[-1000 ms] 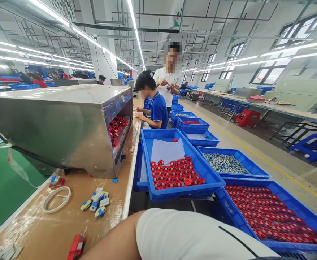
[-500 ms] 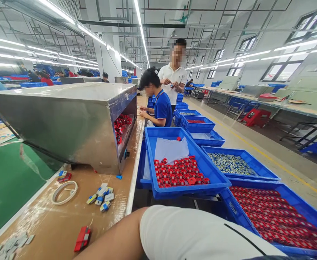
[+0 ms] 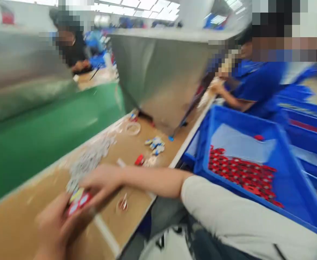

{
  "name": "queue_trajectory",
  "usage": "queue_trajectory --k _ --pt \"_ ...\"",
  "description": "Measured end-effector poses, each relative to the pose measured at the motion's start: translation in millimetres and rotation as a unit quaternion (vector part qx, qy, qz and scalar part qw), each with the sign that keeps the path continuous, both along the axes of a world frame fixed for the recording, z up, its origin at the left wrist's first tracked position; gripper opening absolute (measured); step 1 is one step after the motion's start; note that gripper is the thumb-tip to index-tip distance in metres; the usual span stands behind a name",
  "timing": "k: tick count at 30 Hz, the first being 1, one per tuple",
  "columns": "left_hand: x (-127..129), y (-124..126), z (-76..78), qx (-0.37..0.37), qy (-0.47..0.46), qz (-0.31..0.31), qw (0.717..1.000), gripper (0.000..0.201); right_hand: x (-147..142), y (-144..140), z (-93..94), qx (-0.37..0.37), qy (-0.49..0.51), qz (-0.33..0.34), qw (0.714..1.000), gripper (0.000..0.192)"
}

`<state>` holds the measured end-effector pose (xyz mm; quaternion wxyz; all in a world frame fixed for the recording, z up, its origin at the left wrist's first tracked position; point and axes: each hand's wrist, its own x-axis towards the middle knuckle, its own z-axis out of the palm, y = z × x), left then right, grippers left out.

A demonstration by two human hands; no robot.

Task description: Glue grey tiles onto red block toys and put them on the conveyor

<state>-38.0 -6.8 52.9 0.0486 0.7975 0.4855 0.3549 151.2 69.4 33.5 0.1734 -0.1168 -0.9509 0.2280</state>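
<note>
Low over the tabletop, my left hand (image 3: pixel 52 218) is closed round a small red piece with white and yellow parts (image 3: pixel 78 203). My right hand (image 3: pixel 104 182) reaches across from the right and has its fingers on the same piece. Motion blur smears both hands, and fingers hide part of the piece. Just behind them lies a heap of small grey-white pieces (image 3: pixel 89 160). Nearer to me, a small reddish item with a ring shape (image 3: pixel 122 205) rests on the table. Another red piece (image 3: pixel 139 160) lies beyond my right forearm.
A cluster of white, blue and yellow pieces (image 3: pixel 156 144) and a white ring (image 3: pixel 133 128) lie farther back, before a metal hood (image 3: pixel 164 79). At right stands a blue tray (image 3: pixel 291 159) with rows of red pieces. A green belt (image 3: pixel 52 133) runs left. Co-workers sit beyond.
The view has swung left and down to the table. Both my hands and the held piece have come into sight; before, only my right arm showed.
</note>
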Motion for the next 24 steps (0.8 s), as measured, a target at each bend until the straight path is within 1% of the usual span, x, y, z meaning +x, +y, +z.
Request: queue_trajectory --k 1,2,3,4,5,7,10,13,16,19,24 --pt "-8 -10 -5.9 0.053 0.006 0.001 0.999 0.069 -1 2 -7.3 -0.007 0.000 -0.024 1.000 0.034" --pt "-14 -17 -13.0 0.070 0.025 -0.004 0.997 0.072 -2 5 -15.8 -0.008 0.007 -0.025 1.000 0.038" --pt "-19 -19 -20.9 0.065 0.026 0.016 0.997 0.076 -3 8 -24.4 -0.005 0.027 -0.025 0.999 0.042" --pt "-22 -20 -28.4 0.030 0.036 0.019 0.999 0.077 -3 11 -32.1 -0.002 0.054 -0.026 0.998 0.047" --pt "-24 -19 -34.3 0.021 0.033 0.007 0.999 0.079 -3 13 -37.8 0.002 0.077 -0.021 0.997 0.050" --pt "-24 -17 -39.8 0.014 0.020 0.000 1.000 0.076 -2 13 -43.3 0.016 0.111 0.005 0.994 0.051" --pt "-19 -17 -39.8 0.008 0.009 -0.004 1.000 0.075 -2 11 -46.1 0.059 0.154 0.016 0.986 0.055" --pt "-16 -20 -39.6 0.021 -0.010 -0.013 1.000 0.074 -5 11 -48.2 0.098 0.168 0.017 0.981 0.059" --pt "-14 -21 -39.2 0.031 -0.017 -0.022 0.999 0.075 -6 10 -47.0 0.116 0.145 0.023 0.982 0.060" --pt "-13 -21 -38.4 0.052 -0.013 -0.019 0.998 0.075 -3 8 -42.1 0.133 0.117 0.027 0.984 0.059" --pt "-10 -23 -35.1 0.103 0.010 -0.014 0.995 0.068 1 9 -31.8 0.164 0.089 0.050 0.981 0.055"
